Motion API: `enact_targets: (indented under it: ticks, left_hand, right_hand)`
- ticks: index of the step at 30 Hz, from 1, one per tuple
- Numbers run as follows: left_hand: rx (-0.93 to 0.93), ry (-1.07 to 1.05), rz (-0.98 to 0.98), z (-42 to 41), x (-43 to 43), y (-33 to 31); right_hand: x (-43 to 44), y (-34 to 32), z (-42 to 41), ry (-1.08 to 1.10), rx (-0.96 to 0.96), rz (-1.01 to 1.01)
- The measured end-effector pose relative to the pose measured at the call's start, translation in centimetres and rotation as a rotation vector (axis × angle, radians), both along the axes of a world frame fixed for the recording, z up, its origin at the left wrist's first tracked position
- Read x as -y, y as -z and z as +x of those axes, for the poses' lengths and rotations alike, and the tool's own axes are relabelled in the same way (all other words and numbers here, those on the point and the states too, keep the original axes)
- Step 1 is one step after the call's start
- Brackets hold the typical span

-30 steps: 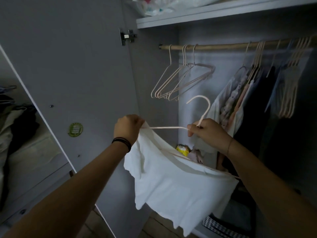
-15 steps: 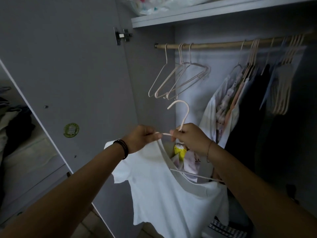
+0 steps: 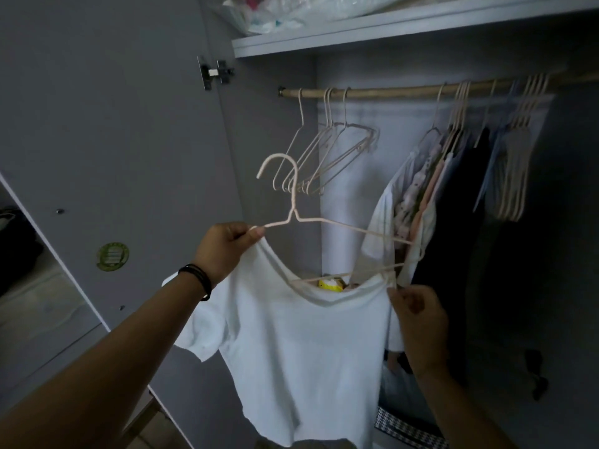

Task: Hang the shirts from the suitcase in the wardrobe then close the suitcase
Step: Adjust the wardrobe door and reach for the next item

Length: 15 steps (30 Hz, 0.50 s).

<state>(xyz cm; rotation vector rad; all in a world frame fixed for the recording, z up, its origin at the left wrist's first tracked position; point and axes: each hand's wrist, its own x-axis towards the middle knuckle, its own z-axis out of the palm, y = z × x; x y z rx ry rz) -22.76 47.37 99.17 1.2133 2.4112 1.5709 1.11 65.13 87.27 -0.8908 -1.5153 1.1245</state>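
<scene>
Pinching one shoulder of the white T-shirt (image 3: 308, 335) over one tip of the wire hanger (image 3: 293, 196), your left hand (image 3: 227, 247) anchors that end, and the hanger's long axis runs rightward to its uncovered tip just above your right hand (image 3: 418, 319), which pinches the collar's other side.

Plastic bags (image 3: 308, 11) lie on the top shelf (image 3: 405, 32); hangers (image 3: 327, 157) and clothes (image 3: 421, 196) hang from the rod (image 3: 389, 91).

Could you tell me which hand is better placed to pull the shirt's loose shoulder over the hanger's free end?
The right hand: its fingers pinch the shirt just below the bare end of the hanger; the left hand grips the other end.
</scene>
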Motion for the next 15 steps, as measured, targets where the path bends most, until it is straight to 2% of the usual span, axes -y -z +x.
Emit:
enact_targets:
  ticks: [3, 5, 11, 15]
  left_hand:
    - [0.018, -0.007, 0.039, 0.1, -0.3, -0.5]
    - [0.047, 0.0, 0.067, 0.3, -0.6, -0.8]
    - [0.076, -0.014, 0.11, 0.8, -0.9, -1.2]
    - [0.087, -0.014, 0.121, 0.6, -0.2, -1.3]
  right_hand:
    - [-1.0, 1.9, -1.5, -0.019, 0.018, -0.206]
    - [-2.0, 1.6, -2.9, -0.019, -0.043, -0.28]
    - [-4.1, -1.3, -5.6, 0.057, -0.15, -0.236]
    - [-5.7, -1.4, -5.6, -0.011, -0.099, -0.18]
